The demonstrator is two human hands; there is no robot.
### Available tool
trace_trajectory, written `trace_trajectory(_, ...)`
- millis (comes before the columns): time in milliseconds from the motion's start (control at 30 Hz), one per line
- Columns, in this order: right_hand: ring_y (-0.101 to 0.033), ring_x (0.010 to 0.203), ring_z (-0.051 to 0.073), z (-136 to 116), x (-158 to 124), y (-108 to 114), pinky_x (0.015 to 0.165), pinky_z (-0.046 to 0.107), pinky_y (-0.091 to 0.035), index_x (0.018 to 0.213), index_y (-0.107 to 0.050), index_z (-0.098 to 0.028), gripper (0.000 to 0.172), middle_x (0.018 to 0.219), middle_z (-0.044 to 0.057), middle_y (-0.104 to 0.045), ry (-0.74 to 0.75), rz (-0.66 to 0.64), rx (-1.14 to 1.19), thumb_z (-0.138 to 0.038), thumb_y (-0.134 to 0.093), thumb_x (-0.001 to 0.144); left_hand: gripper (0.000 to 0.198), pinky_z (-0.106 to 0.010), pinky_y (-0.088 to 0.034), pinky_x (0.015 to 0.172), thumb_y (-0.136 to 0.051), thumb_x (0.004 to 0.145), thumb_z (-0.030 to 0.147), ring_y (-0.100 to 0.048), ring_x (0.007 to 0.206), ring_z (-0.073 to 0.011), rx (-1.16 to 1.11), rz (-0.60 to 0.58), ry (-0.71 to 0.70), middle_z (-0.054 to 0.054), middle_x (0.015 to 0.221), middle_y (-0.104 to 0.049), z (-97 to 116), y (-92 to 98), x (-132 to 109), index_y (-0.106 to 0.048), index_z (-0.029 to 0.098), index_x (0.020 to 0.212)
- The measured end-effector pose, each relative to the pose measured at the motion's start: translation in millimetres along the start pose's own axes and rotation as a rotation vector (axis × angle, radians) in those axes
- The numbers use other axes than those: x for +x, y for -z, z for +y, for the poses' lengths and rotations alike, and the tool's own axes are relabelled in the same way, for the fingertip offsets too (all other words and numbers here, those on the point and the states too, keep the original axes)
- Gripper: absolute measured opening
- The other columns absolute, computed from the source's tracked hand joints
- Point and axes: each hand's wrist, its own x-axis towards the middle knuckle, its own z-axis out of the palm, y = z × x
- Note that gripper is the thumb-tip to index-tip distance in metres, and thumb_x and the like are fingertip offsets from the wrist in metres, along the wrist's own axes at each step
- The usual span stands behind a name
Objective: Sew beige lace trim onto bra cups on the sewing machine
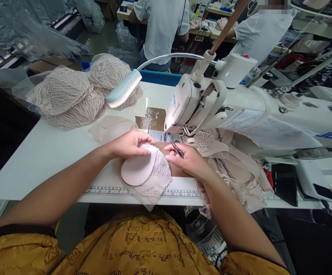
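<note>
On the white sewing table [54, 152], my left hand [131, 144] pinches the top edge of a pale lace piece [162, 168] and a smooth rounded pad [138, 168] lying over it. The lace's pointed lower end hangs over the front edge, past the printed ruler. To the right, my right hand [187, 157] is closed around small dark snips [177, 150], their tip pointing up and left toward the needle area. Just beyond both hands is the sewing machine's head [183, 103]; its needle and presser foot are partly hidden.
Lace bundles [68, 95] are piled at the back left, under a lamp [124, 89] on a bendy arm. More beige fabric [234, 164] lies right of my right hand. A dark phone-like device [284, 183] sits farther right. Two people [162, 26] are beyond the table.
</note>
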Motion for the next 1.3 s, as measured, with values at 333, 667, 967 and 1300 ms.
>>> trace_trajectory(333, -0.049, 0.066, 0.014, 3.7, 21.5, -29.5, 0.062, 0.026, -0.04, 0.067, -0.054, -0.019, 0.031, 0.068, -0.001, -0.053, 0.053, 0.07, 0.102, -0.042, -0.055, 0.088, 0.027, -0.02, -0.038, 0.06, -0.07, 0.08, 0.037, -0.049, 0.069, -0.01, -0.174, -0.004, 0.054, 0.0, 0.079, -0.058, -11.1, -18.3, 3.0, -0.063, 0.013, 0.089)
trace_trajectory(667, -0.062, 0.097, 0.02, 17.0, 9.0, -12.8, 0.085, 0.036, -0.049, 0.113, -0.066, -0.023, 0.033, 0.104, 0.007, -0.069, 0.025, 0.027, 0.232, -0.045, -0.055, 0.091, 0.028, -0.024, -0.048, 0.071, -0.072, 0.081, 0.039, -0.061, 0.078, -0.014, -0.46, -0.096, 0.235, -0.005, 0.088, -0.07, -13.5, -11.4, -4.5, -0.074, 0.015, 0.094)
trace_trajectory(967, -0.057, 0.071, 0.013, 6.0, 10.9, -17.7, 0.065, 0.028, -0.047, 0.101, -0.065, -0.019, 0.023, 0.086, 0.002, -0.065, -0.018, -0.099, 0.267, -0.035, -0.063, 0.084, 0.033, -0.027, -0.048, 0.072, -0.073, 0.079, 0.042, -0.062, 0.079, -0.0159, -0.451, -0.088, 0.199, -0.008, 0.089, -0.072, -21.3, -12.8, -2.5, -0.076, 0.014, 0.097)
trace_trajectory(1300, -0.062, 0.08, 0.014, -4.1, 14.9, -30.7, 0.071, 0.028, -0.048, 0.095, -0.068, -0.021, 0.013, 0.091, 0.002, -0.068, 0.117, -0.013, 0.2, -0.027, -0.063, 0.086, 0.036, -0.019, -0.024, 0.047, -0.071, 0.08, 0.038, -0.034, 0.055, -0.0064, -0.481, -0.179, 0.108, 0.003, 0.057, -0.042, -16.2, -16.1, 2.5, -0.062, 0.009, 0.062)
